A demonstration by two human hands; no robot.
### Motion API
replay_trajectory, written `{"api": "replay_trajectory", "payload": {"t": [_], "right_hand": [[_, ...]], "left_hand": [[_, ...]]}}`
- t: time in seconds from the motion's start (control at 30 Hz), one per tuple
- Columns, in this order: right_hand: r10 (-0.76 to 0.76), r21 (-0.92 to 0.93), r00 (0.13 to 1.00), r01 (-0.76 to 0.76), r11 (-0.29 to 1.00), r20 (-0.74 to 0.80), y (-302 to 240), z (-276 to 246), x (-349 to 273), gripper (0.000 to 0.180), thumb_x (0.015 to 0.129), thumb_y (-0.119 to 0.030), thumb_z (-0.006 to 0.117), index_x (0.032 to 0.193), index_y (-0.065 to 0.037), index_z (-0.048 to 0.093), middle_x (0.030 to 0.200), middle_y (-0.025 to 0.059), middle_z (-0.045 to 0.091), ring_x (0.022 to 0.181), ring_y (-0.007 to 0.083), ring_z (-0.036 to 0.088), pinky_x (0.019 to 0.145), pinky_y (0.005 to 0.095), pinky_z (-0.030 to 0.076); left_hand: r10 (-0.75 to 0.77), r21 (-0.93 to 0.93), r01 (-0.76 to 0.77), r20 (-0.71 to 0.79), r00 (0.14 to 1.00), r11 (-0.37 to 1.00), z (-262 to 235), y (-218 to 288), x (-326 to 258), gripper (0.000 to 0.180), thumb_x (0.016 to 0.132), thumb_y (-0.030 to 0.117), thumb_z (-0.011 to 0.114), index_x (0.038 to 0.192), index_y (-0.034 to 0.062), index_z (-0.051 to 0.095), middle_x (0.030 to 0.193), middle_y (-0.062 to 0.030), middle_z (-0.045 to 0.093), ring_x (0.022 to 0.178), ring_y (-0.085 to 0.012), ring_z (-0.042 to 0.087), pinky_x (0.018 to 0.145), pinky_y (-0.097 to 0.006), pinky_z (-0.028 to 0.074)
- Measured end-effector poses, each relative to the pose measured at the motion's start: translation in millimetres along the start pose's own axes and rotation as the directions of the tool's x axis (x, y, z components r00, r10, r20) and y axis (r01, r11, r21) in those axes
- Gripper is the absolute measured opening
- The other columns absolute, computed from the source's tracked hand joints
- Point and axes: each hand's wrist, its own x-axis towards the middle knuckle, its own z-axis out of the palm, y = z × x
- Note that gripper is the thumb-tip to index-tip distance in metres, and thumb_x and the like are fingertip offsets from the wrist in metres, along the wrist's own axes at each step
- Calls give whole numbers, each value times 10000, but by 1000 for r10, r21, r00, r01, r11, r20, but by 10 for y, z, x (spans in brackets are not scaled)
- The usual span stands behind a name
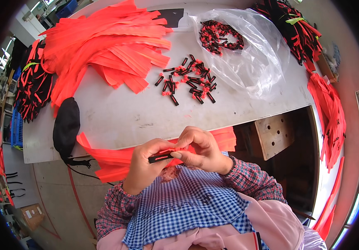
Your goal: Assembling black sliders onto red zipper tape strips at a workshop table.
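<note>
My left hand (143,166) and my right hand (201,151) meet in front of my chest, fingers pinched together. Between them is a zipper pull (159,158) with a black tab and an orange slider end. The left fingers grip it, while the right thumb and fingertips press at its orange end. Whether a strip end is also in the right fingers cannot be made out. Bright orange zipper strips (112,157) lie across my lap, behind and below both hands. Beyond, on the table (121,118), is a loose heap of similar black-and-orange zipper pulls (194,81).
A large pile of orange zipper strips (112,37) covers the table's far left. A clear plastic bag (258,62) holds more pulls at the far right. Black-and-orange bundles (33,89) flank the table. A black pouch (67,125) hangs over the left edge. An open compartment has a holed wooden board (273,136).
</note>
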Motion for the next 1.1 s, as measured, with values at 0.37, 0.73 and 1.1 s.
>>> {"api": "replay_trajectory", "payload": {"t": [0.37, 0.73, 1.1], "right_hand": [[67, 152, 997, -60, 987, -41, -102, 5, 51, 59, 936, -52, 678, 963, -3, 659, 949, 45, 655, 831, 104, 620, 760, 241, 508], [-3, 124, 979, 29, 992, -204, -146, 242, 68, 79, 989, -76, 615, 927, -38, 585, 885, -2, 566, 785, 70, 522, 701, 214, 437], [-55, 115, 952, 93, 989, -302, -243, 368, 215, 74, 981, -54, 621, 933, -31, 569, 861, -37, 511, 770, 38, 457, 686, 185, 389]], "left_hand": [[99, 88, -92, -77, 992, 992, 5, 33, -11, 250, 819, 48, 774, 1043, -2, 677, 947, -115, 697, 868, -205, 694, 743, -292, 543], [151, 37, -151, -7, 988, 988, -108, 84, 124, 195, 864, 173, 782, 974, 44, 684, 821, -84, 715, 745, -154, 697, 647, -282, 535], [88, -78, -84, 45, 995, 993, -243, 220, 168, 221, 897, 192, 753, 1063, 60, 689, 791, -59, 686, 727, -100, 632, 645, -278, 502]]}}
